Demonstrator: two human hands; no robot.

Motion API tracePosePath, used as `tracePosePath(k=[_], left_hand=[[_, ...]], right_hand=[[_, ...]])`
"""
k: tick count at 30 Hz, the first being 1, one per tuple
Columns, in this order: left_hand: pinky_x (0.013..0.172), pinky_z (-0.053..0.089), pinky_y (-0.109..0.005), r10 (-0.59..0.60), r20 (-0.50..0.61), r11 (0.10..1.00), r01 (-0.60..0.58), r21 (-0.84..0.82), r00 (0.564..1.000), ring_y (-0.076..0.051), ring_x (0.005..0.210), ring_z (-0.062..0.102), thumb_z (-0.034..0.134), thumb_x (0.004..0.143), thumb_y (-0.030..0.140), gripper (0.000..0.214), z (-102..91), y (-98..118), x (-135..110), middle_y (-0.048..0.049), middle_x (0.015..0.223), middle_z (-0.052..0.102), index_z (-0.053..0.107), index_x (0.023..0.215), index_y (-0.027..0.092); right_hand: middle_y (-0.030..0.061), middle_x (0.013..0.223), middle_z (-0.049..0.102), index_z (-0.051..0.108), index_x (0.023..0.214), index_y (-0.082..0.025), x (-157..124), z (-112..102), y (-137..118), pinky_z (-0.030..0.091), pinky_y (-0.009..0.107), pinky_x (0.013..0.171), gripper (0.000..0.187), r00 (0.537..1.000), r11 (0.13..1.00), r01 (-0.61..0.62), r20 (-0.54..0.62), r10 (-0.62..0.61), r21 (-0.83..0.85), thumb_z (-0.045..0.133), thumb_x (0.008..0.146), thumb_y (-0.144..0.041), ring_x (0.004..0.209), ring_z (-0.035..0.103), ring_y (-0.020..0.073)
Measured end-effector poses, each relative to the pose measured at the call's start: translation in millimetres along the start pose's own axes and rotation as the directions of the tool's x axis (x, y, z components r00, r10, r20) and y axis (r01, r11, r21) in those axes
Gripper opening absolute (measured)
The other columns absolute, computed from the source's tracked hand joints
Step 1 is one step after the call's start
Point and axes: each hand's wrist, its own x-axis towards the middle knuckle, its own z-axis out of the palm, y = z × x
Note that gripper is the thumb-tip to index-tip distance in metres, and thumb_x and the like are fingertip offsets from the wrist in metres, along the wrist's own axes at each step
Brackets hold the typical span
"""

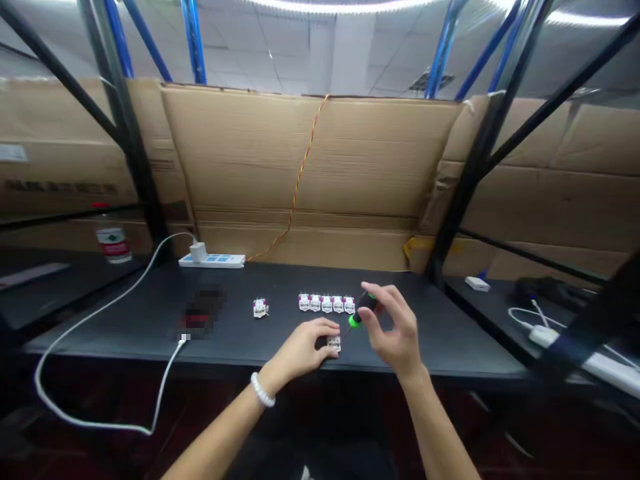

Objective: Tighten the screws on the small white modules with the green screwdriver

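My left hand [306, 348] rests on the black table [240, 333], fingers pinched on a small white and magenta part [334, 343]. My right hand [393, 330] hovers just right of it, gripping a screwdriver with a black and green handle [362, 310] that slants down toward that part. A row of several like parts [327, 303] lies just beyond my hands. One more such part [260, 308] sits alone to the left.
A white power strip [212, 259] with a charger lies at the back; its white cable [100, 320] loops off the front left edge. A blurred dark object [203, 313] is left of centre. Cardboard walls [310, 167] back the table. A bottle [113, 243] stands far left.
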Motion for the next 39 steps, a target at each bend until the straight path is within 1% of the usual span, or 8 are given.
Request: tracePosePath(k=[5, 12, 15, 19, 25, 28, 32, 39], left_hand=[[0.112, 0.054, -0.042, -0.005, 0.005, 1.0, 0.005, -0.001, 1.0, -0.029, 0.121, 0.073, 0.087, 0.083, 0.018, 0.031, -0.4, 2, 0, -0.009, 0.13, 0.078, 0.084, 0.114, 0.022], [0.113, 0.054, -0.042, 0.001, 0.009, 1.0, -0.001, 0.009, 1.0, -0.028, 0.122, 0.072, 0.086, 0.083, 0.016, 0.031, -1.0, 2, 0, -0.0093, 0.129, 0.078, 0.083, 0.114, 0.021], [0.114, 0.054, -0.042, 0.006, 0.006, 1.0, -0.006, 0.01, 1.0, -0.028, 0.122, 0.073, 0.086, 0.083, 0.016, 0.031, -0.8, 2, 0, -0.009, 0.13, 0.078, 0.083, 0.114, 0.022], [0.113, 0.054, -0.043, -0.006, 0.001, 1.0, 0.006, 0.009, 1.0, -0.029, 0.121, 0.073, 0.086, 0.083, 0.018, 0.03, -0.6, 2, 0, -0.0095, 0.13, 0.078, 0.084, 0.113, 0.022], [0.113, 0.054, -0.042, 0.005, 0.008, 1.0, -0.005, 0.008, 1.0, -0.028, 0.122, 0.073, 0.086, 0.085, 0.02, 0.03, -0.7, 1, 0, -0.0087, 0.131, 0.078, 0.083, 0.115, 0.023], [0.113, 0.054, -0.042, 0.001, 0.002, 1.0, -0.001, 0.005, 1.0, -0.029, 0.122, 0.073, 0.087, 0.083, 0.019, 0.031, -0.9, 1, 0, -0.009, 0.13, 0.078, 0.083, 0.114, 0.022], [0.112, 0.054, -0.041, 0.0, 0.005, 1.0, 0.0, -0.003, 1.0, -0.029, 0.12, 0.073, 0.088, 0.082, 0.017, 0.031, -1.4, 2, 1, -0.0091, 0.129, 0.078, 0.084, 0.112, 0.022], [0.113, 0.053, -0.04, -0.001, 0.006, 1.0, 0.001, 0.0, 1.0, -0.028, 0.122, 0.072, 0.088, 0.082, 0.016, 0.031, -0.8, 2, 0, -0.0083, 0.129, 0.078, 0.084, 0.112, 0.022]], right_hand=[[0.0132, 0.142, 0.067, 0.055, 0.154, -0.03, -7, 0, 6, 0.064, 0.047, 0.095, 0.045, 0.97, 0.941, -0.19, 0.204, 0.135, 0.28, 0.045, 0.11, -0.031, 0.108, 0.075, 0.0251], [0.0019, 0.088, 0.065, 0.075, 0.129, -0.031, 1, -1, -4, 0.059, 0.033, 0.07, 0.035, 0.999, 0.998, -0.041, 0.019, 0.04, 0.047, 0.079, 0.094, -0.028, 0.074, 0.061, 0.0176], [0.0058, 0.1, 0.069, 0.072, 0.136, -0.03, 0, 1, -2, 0.061, 0.035, 0.075, 0.039, 0.998, 0.997, -0.056, 0.02, 0.055, 0.048, 0.074, 0.097, -0.03, 0.08, 0.065, 0.019], [0.0121, 0.135, 0.07, 0.056, 0.154, -0.03, -6, 1, 3, 0.063, 0.044, 0.098, 0.047, 0.969, 0.953, -0.198, 0.193, 0.154, 0.232, 0.054, 0.107, -0.028, 0.109, 0.074, 0.0248], [0.002, 0.089, 0.064, 0.076, 0.128, -0.031, -1, 0, -2, 0.061, 0.035, 0.071, 0.036, 0.997, 0.996, -0.08, -0.002, 0.08, 0.039, 0.082, 0.092, -0.032, 0.073, 0.062, 0.0178], [0.0047, 0.098, 0.068, 0.074, 0.131, -0.029, 1, 1, -2, 0.061, 0.036, 0.075, 0.036, 0.997, 0.997, -0.073, -0.008, 0.074, 0.026, 0.077, 0.095, -0.034, 0.076, 0.064, 0.0181], [0.0108, 0.13, 0.071, 0.063, 0.146, -0.031, -5, 3, 3, 0.063, 0.042, 0.094, 0.039, 0.975, 0.947, -0.2, 0.147, 0.167, 0.25, 0.053, 0.108, -0.031, 0.106, 0.074, 0.024], [0.0032, 0.1, 0.066, 0.074, 0.128, -0.03, -6, 11, 4, 0.06, 0.033, 0.074, 0.035, 0.988, 0.98, -0.152, 0.01, 0.152, 0.127, 0.079, 0.094, -0.035, 0.075, 0.062, 0.0158]])
